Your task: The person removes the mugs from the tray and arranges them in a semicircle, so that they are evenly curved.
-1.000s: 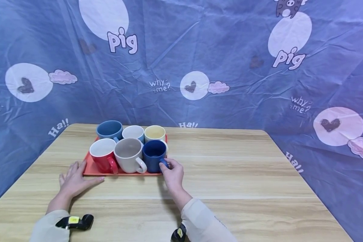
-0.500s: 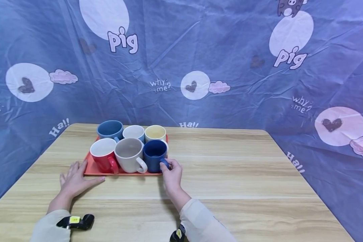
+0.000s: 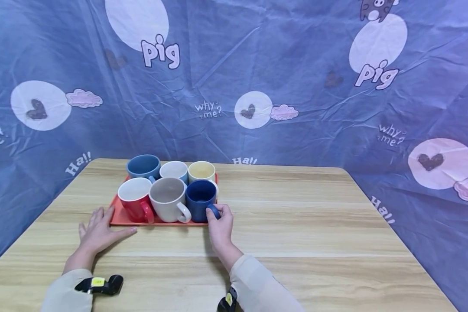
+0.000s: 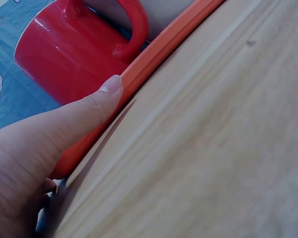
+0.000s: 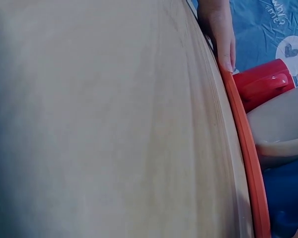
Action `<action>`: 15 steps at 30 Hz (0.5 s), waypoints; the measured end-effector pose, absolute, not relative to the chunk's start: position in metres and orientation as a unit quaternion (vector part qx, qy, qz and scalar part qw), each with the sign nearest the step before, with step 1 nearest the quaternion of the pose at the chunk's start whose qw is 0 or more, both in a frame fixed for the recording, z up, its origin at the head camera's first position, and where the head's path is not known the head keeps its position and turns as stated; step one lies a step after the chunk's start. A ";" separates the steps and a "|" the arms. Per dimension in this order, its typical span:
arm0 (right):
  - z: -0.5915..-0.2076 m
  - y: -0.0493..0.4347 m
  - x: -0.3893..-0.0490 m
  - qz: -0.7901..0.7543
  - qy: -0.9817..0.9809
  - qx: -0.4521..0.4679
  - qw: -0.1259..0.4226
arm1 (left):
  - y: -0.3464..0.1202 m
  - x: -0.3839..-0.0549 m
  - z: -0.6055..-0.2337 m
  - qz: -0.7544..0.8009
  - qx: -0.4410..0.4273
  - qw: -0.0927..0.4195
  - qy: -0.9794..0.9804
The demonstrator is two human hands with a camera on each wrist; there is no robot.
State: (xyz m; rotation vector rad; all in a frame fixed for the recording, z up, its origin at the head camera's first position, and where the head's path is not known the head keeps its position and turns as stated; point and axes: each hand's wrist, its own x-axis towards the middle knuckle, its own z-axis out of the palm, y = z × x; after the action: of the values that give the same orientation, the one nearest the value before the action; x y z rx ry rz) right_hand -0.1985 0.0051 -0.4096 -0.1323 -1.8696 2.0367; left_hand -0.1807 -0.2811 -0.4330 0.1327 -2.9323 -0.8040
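An orange-red tray (image 3: 118, 215) lies at the left of the table, bearing several mugs in two rows. My left hand (image 3: 97, 234) rests at its front left corner, fingers spread along the side and thumb near the front rim. In the left wrist view the thumb (image 4: 97, 101) overlaps the rim beside a red mug (image 4: 74, 54). At the tray's front right corner my right hand (image 3: 221, 227) pinches the handle of a navy blue mug (image 3: 198, 208), which stands upright on the tray. Between the red and navy mugs stands a pale grey mug (image 3: 164, 208).
Behind the front row are a teal-blue mug (image 3: 143, 167), a light blue mug (image 3: 173, 170) with a white inside, and a pale yellow mug (image 3: 201, 170). The wooden table (image 3: 296, 225) stretches right of the tray. A printed blue cloth (image 3: 203, 138) hangs behind.
My right wrist has eased slightly to the left while the fingers keep their pinch on the navy mug's handle. The left hand, tray and mugs stay in place; the view has shifted a little.
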 end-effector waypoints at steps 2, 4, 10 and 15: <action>-0.410 0.004 -0.199 0.719 -0.667 -0.043 0.190 | -0.281 -0.181 -0.433 -0.262 0.043 0.052 -0.963; -0.411 0.003 -0.199 0.715 -0.670 -0.042 0.193 | -0.281 -0.181 -0.433 -0.261 0.043 0.053 -0.963; -0.412 0.002 -0.200 0.708 -0.676 -0.045 0.199 | -0.282 -0.181 -0.434 -0.258 0.041 0.052 -0.964; -0.413 0.000 -0.200 0.710 -0.673 -0.043 0.203 | -0.281 -0.181 -0.433 -0.256 0.044 0.051 -0.964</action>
State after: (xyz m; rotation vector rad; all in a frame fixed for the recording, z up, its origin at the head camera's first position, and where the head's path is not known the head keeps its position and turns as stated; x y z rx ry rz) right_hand -0.1997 -0.0001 -0.4133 -0.1197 -1.8774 1.9831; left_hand -0.1810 -0.2811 -0.4328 0.1327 -2.9356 -0.7784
